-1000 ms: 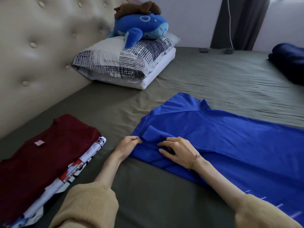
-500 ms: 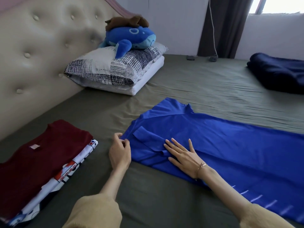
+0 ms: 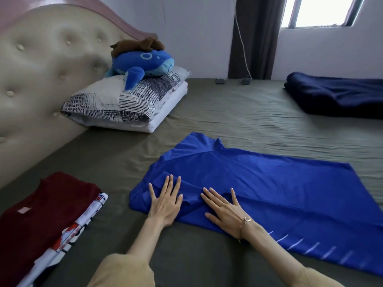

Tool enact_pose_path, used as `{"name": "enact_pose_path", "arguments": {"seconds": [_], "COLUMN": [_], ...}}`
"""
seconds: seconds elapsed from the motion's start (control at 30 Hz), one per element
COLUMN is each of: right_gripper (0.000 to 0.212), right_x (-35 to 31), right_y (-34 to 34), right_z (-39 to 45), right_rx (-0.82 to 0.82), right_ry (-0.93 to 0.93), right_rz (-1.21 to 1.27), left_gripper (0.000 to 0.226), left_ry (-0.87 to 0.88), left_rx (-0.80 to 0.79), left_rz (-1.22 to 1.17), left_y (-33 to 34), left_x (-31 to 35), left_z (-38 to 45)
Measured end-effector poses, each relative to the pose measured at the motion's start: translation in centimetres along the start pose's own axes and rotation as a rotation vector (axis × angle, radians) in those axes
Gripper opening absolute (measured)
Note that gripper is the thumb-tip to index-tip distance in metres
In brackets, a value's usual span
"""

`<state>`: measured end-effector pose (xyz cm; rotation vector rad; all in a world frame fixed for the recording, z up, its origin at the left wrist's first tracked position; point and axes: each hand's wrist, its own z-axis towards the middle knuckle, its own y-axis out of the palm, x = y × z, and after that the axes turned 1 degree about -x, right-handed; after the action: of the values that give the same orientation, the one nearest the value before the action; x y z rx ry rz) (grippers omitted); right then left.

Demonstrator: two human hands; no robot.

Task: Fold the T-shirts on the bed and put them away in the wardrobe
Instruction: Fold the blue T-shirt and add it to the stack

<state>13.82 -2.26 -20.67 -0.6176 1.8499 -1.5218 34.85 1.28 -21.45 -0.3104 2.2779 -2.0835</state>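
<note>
- Folded maroon T-shirt [image 3: 41,212] is lying far left on the bed [image 3: 238,119], w/ a white printed one [image 3: 68,237] under it.
- I'm pressing my left hand [image 3: 164,206], fingers spread flat, on the tucked sleeve; nothing pinched.
- My right hand [image 3: 224,212] is also lying flat, spread, smoothing.
- Best to sweep outward, keeping the crease straight.
- Blue T-shirt [image 3: 269,189] is lying mid-bed, long axis running left-right, collar end pointing left twd the headboard [image 3: 37,75].

The person wears a top with loose sleeves in a mustard-tan colour, and both sleeves are pushed up so the forearms are bare. On the wrist of the right hand [image 3: 224,212] there is a thin rose-gold chain bracelet [image 3: 245,221].
</note>
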Motion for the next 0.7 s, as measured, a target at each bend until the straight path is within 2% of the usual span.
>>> {"name": "enact_pose_path", "arguments": {"seconds": [0.1, 0.23, 0.33, 0.53, 0.7], "right_gripper": [0.092, 0.083, 0.076, 0.084, 0.084], "right_x": [1.5, 4.6, 6.4, 9.1, 12.0], "right_y": [0.0, -0.3, -0.9, -0.8, -0.4], "right_z": [-3.0, -7.9, -11.3, -17.8, -21.9], "right_rx": [-0.063, -0.129, -0.131, -0.078, -0.078], "right_ry": [0.007, 0.04, 0.123, 0.472, 0.721], "right_rz": [0.052, 0.058, 0.07, -0.019, 0.004], "left_gripper": [0.095, 0.083, 0.088, 0.094, 0.095], "left_ry": [0.14, 0.247, 0.248, 0.169, 0.136], "left_rx": [-0.034, -0.165, -0.235, -0.332, -0.304], "left_rz": [-0.094, -0.088, -0.079, -0.081, 0.044], "left_y": [0.4, 0.2, -0.5, -1.6, -1.5], "left_x": [1.7, 3.2, 3.3, 5.6, 6.3], "left_z": [-1.6, -3.8, -4.5, -4.4, -3.9]}}
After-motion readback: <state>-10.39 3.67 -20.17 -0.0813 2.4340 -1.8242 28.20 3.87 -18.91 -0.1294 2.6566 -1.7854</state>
